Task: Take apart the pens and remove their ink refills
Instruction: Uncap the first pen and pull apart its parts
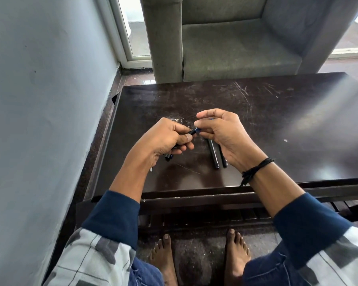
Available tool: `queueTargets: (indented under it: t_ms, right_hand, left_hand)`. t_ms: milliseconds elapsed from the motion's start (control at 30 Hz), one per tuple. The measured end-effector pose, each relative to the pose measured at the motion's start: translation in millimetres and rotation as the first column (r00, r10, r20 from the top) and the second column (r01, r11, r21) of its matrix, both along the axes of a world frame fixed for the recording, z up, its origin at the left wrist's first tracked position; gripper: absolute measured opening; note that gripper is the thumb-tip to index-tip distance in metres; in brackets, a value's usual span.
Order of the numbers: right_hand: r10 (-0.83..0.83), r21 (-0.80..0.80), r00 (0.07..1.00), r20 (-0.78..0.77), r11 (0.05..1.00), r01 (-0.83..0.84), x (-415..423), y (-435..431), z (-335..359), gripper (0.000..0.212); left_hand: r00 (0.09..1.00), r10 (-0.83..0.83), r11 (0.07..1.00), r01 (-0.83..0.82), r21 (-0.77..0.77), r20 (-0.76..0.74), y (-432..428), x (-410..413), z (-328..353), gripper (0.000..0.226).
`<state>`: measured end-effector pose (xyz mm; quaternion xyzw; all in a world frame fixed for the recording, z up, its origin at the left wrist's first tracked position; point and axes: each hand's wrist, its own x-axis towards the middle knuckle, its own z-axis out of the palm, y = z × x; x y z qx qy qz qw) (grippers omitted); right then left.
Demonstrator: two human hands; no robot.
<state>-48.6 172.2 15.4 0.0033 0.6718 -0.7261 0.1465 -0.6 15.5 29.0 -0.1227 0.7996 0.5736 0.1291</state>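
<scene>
Above the dark wooden table (277, 124), my left hand (170, 137) and my right hand (221, 131) both grip one dark pen (193, 131), of which only a short black and blue stretch shows between the fingertips. Its lower end (168, 156) pokes out under my left palm. Two black pen barrels (213, 153) lie side by side on the table just under my right hand, partly hidden by it. A small metal piece (151, 169) lies near my left forearm.
A grey armchair (225, 46) stands behind the table's far edge. A pale wall (39, 100) runs along the left. My bare feet (198, 259) rest on the floor below the table's front edge.
</scene>
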Motion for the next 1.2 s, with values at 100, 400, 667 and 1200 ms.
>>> queueTargets:
  t_ms: [100,400,667,1200]
  right_hand:
    - [-0.008,-0.001,1.000,-0.019,1.000,0.008,-1,0,-1,0.025]
    - [-0.061,-0.028,0.998,-0.004,0.998,0.061,-5,1,-3,0.024]
    - [-0.119,0.005,0.993,-0.022,0.993,0.119,-4,4,1,0.028]
    - [-0.330,-0.103,0.944,-0.011,0.939,0.327,-14,10,-1,0.027]
  left_hand:
    - [1.000,-0.004,1.000,0.004,0.001,0.001,0,-1,-2,0.017]
    - [1.000,-0.008,1.000,0.008,-0.006,-0.002,-1,-1,0,0.017]
    - [0.997,-0.036,0.999,0.033,-0.040,-0.064,1,1,0,0.024]
    - [0.996,-0.006,1.000,0.004,-0.024,-0.087,-7,1,2,0.027]
